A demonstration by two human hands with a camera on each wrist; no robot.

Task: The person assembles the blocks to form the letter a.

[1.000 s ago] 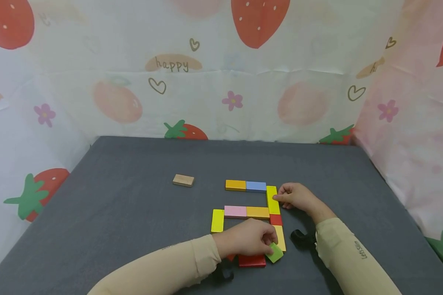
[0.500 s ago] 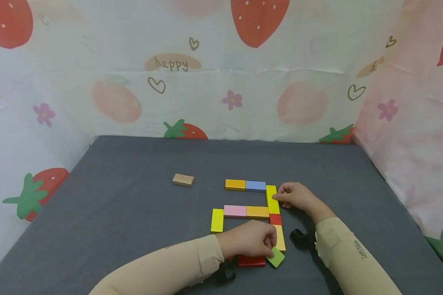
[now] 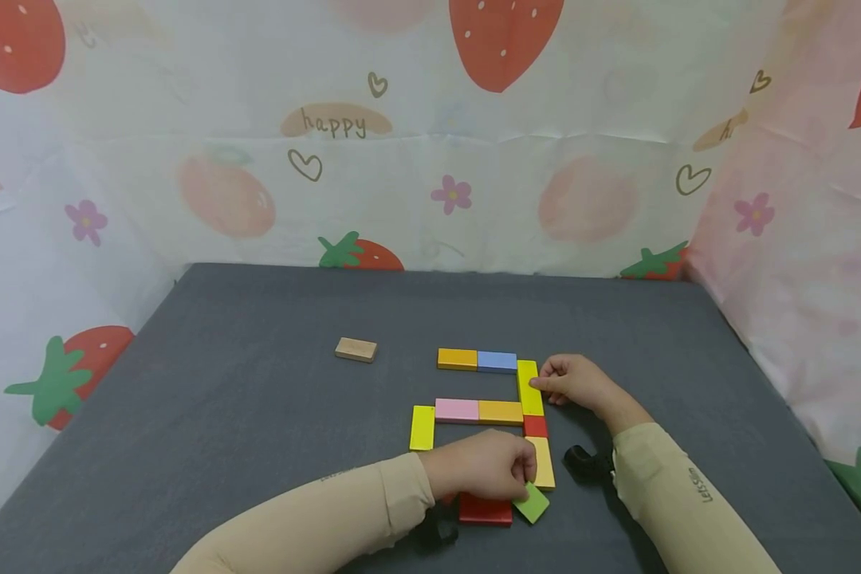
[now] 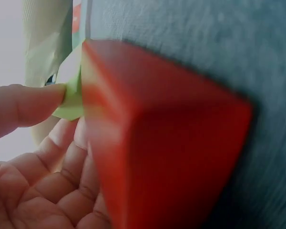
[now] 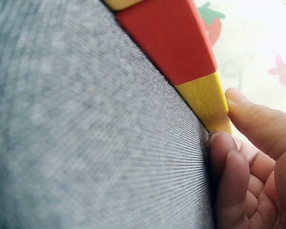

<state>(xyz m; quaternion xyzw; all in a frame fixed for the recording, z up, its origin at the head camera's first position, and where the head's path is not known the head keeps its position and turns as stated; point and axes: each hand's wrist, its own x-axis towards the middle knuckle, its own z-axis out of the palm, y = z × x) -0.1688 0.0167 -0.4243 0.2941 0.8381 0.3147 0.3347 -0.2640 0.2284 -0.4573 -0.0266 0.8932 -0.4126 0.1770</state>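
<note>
In the head view my left hand (image 3: pixel 479 465) pinches a small light green block (image 3: pixel 532 504), held at an angle to the others. It lies beside a red block (image 3: pixel 485 511) and just below a pale yellow block (image 3: pixel 543 464). The left wrist view has the thumb on the green block (image 4: pixel 73 100), with a large red block (image 4: pixel 167 152) in front hiding part of it. My right hand (image 3: pixel 577 384) holds the long yellow block (image 3: pixel 528 389) by its right side: thumb on top, index fingertip at the lower edge, as the right wrist view shows.
Flat blocks form a connected outline: orange (image 3: pixel 457 359), blue (image 3: pixel 497 363), pink (image 3: pixel 457 410), light orange (image 3: pixel 501 413), small red (image 3: pixel 535 426) and yellow (image 3: pixel 422 428). Apart at the left lies a plain wooden block (image 3: pixel 356 350). A patterned cloth (image 3: pixel 509 199) stands behind the grey table (image 3: pixel 258 383).
The green block moved slightly right and nearer, then a little back left. The red block beside it has shifted slightly left and nearer. My right hand has stayed in place.
</note>
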